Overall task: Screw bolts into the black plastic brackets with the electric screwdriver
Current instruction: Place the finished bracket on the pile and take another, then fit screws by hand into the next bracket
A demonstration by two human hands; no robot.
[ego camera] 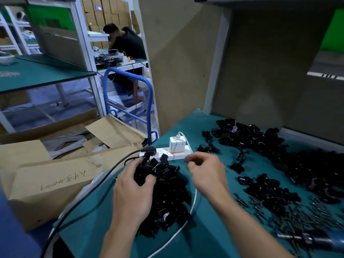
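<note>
My left hand (134, 190) grips a black bracket (143, 171) at the top of the near bracket pile (167, 202), fingers curled over it, thumb clamped on its right side. My right hand (204, 170) hovers just beside it, off the pile, fingers curled in toward the thumb; can't tell if it pinches anything. The pile sits near the left edge of the green mat (214, 226), and a black cable (89, 190) runs along that rim. A white power strip (158, 152) with a charger (176, 144) lies just behind the pile. A white cable (193, 202) loops down the pile's right side. A far bracket heap (260, 140) fills the back and right of the mat. Loose bolts (297, 211) spread out front right. The electric screwdriver (316, 240), blurred, lies at the front right edge, well apart from both hands. Bare mat shows between my forearms, and between the right forearm and the bolts. A cardboard box (46, 183) sits below the left edge.
</note>
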